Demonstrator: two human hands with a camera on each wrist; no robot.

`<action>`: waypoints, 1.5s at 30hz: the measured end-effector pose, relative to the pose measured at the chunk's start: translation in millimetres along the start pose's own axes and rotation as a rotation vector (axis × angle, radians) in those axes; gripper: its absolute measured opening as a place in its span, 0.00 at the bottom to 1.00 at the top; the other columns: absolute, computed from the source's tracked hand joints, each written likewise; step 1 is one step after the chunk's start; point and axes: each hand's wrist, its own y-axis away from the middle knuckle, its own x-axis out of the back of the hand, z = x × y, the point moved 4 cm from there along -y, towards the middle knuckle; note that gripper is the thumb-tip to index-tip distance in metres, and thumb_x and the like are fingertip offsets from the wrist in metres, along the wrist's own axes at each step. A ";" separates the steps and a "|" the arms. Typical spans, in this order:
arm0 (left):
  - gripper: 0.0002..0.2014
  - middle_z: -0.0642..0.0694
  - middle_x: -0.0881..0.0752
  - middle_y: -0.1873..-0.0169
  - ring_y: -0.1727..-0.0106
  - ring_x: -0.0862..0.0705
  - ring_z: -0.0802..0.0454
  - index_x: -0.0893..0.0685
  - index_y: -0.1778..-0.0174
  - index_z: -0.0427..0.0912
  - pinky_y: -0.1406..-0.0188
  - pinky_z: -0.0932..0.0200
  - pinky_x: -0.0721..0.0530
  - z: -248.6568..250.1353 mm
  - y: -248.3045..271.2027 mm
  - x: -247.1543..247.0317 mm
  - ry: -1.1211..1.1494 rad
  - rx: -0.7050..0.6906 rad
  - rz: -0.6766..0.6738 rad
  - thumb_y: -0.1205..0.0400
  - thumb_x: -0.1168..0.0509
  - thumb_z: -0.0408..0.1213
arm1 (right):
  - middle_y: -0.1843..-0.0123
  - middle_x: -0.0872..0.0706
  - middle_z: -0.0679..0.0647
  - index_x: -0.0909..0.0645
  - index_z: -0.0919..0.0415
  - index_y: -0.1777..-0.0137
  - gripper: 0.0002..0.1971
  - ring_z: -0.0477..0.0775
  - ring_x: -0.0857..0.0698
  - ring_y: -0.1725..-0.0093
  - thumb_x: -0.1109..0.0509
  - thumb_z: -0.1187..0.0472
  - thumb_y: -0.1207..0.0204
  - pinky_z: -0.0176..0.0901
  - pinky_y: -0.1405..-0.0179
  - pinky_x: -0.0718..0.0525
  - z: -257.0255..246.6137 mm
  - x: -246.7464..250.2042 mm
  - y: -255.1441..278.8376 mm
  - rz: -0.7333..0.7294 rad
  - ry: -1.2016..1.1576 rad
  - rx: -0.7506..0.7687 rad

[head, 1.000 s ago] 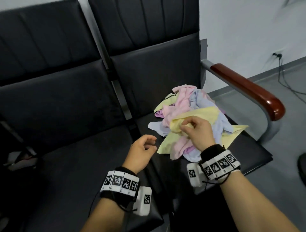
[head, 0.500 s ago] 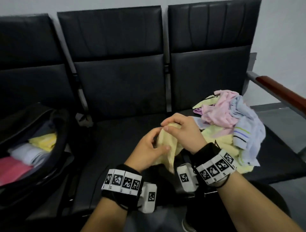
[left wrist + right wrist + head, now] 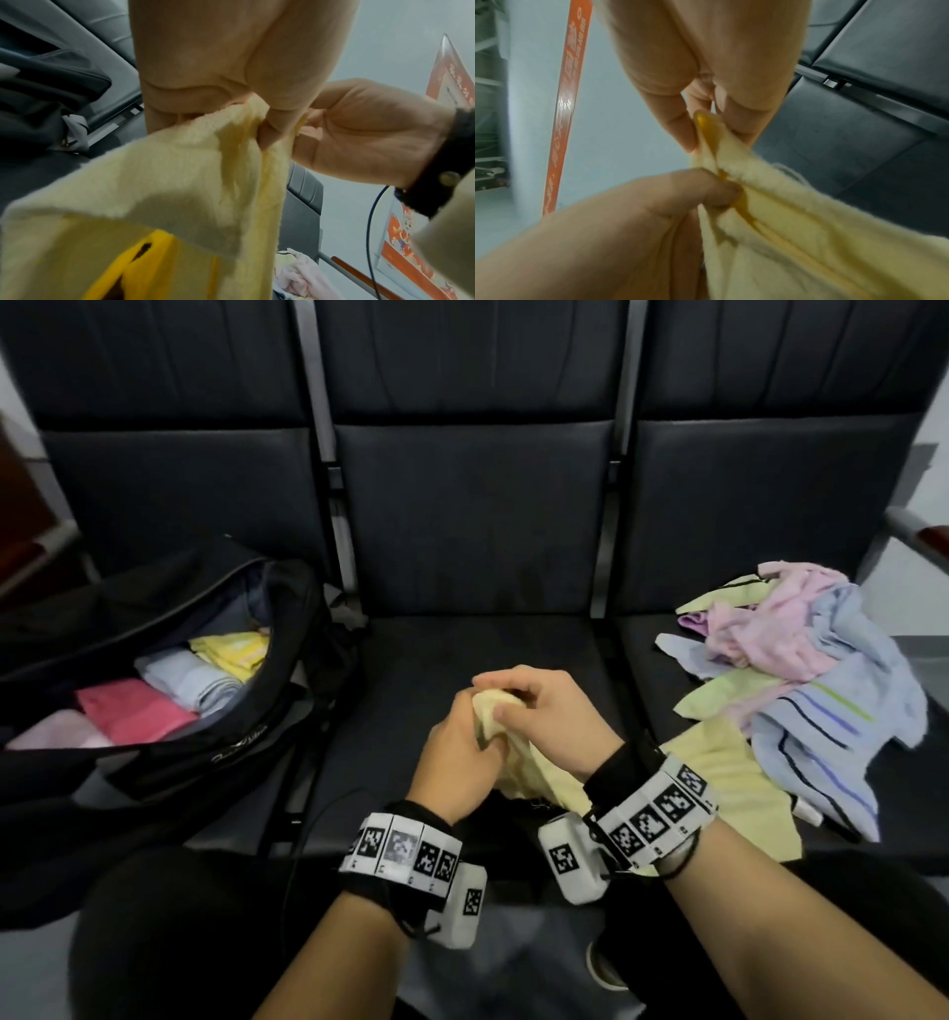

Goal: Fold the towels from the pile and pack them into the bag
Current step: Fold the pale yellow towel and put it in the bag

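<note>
At the centre of the head view the left hand (image 3: 457,757) and right hand (image 3: 547,716) meet over the middle seat (image 3: 411,670), both pinching the bunched top edge of one pale yellow towel (image 3: 529,775). The cloth hangs down from the fingers toward the lower right of the frame. In the left wrist view it shows a brighter yellow patch with dark marks near its lower edge.

Left of centre, a black bag (image 3: 267,742) lies open on the left seat. It holds four folded towels that can be counted: one pale pink at the far left, one red-pink, one light blue-grey and one yellow toward the back.

On the right seat sits the pile of unfolded towels (image 3: 801,680), pink, light blue, striped blue and yellow-green, too tangled to count.

Half a second ago the hands sat nearer the pile with the towel barely lifted away; now both grip it over the middle seat, and the view has swung left to show all three seats and more of the bag.
</note>
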 end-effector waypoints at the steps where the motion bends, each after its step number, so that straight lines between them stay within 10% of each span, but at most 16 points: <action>1: 0.21 0.57 0.13 0.49 0.47 0.14 0.56 0.26 0.33 0.59 0.51 0.54 0.14 -2.4 0.4 0.5 -0.012 0.003 0.029 0.20 0.35 0.38 | 0.41 0.12 0.49 0.13 0.55 0.36 0.21 0.47 0.14 0.39 0.29 0.74 0.27 0.45 0.35 0.17 3.1 -0.2 2.0 -0.021 -0.005 -0.004; 12: 0.14 0.55 0.15 0.61 0.58 0.17 0.60 0.18 0.58 0.50 0.60 0.69 0.23 4.1 3.1 38.6 -0.054 -0.149 0.356 0.23 0.40 0.25 | 0.59 0.17 0.50 0.14 0.52 0.54 0.06 0.46 0.20 0.61 0.24 0.64 0.26 0.33 0.58 0.24 12.9 -9.9 14.9 0.049 0.284 0.139; 19: 0.08 0.54 0.19 0.62 0.58 0.20 0.55 0.20 0.62 0.49 0.59 0.60 0.22 0.1 9.2 40.9 -0.229 -0.107 0.209 0.27 0.30 0.30 | 0.60 0.14 0.45 0.17 0.45 0.56 0.07 0.43 0.18 0.60 0.30 0.60 0.20 0.29 0.59 0.23 5.2 -7.5 6.1 0.077 0.209 0.117; 24: 0.14 0.55 0.17 0.63 0.59 0.18 0.56 0.21 0.61 0.52 0.62 0.56 0.18 0.9 14.6 48.5 -0.196 -0.141 0.168 0.30 0.31 0.26 | 0.61 0.13 0.54 0.17 0.48 0.52 0.05 0.54 0.17 0.62 0.32 0.59 0.18 0.50 0.57 0.17 14.3 -7.7 10.2 -0.009 0.103 0.037; 31: 0.16 0.55 0.19 0.70 0.66 0.21 0.59 0.22 0.68 0.52 0.67 0.62 0.27 -5.6 19.0 69.4 -0.272 -0.148 0.166 0.32 0.36 0.22 | 0.65 0.20 0.39 0.22 0.40 0.49 0.20 0.40 0.22 0.65 0.17 0.51 0.37 0.31 0.64 0.24 23.1 -23.4 28.4 -0.233 0.259 0.070; 38: 0.12 0.51 0.16 0.61 0.58 0.17 0.45 0.12 0.63 0.44 0.58 0.44 0.16 -2.2 29.1 81.8 -0.487 -0.134 0.265 0.24 0.38 0.25 | 0.55 0.21 0.45 0.18 0.51 0.55 0.11 0.49 0.19 0.55 0.32 0.69 0.31 0.48 0.55 0.18 13.6 -10.9 29.0 0.018 0.396 0.272; 45: 0.13 0.47 0.17 0.72 0.66 0.19 0.43 0.16 0.63 0.46 0.64 0.50 0.20 -3.2 29.6 110.9 -0.336 -0.136 0.425 0.25 0.39 0.22 | 0.53 0.22 0.48 0.20 0.54 0.54 0.09 0.60 0.18 0.54 0.34 0.68 0.30 0.56 0.55 0.19 36.4 23.4 24.3 0.102 0.808 0.072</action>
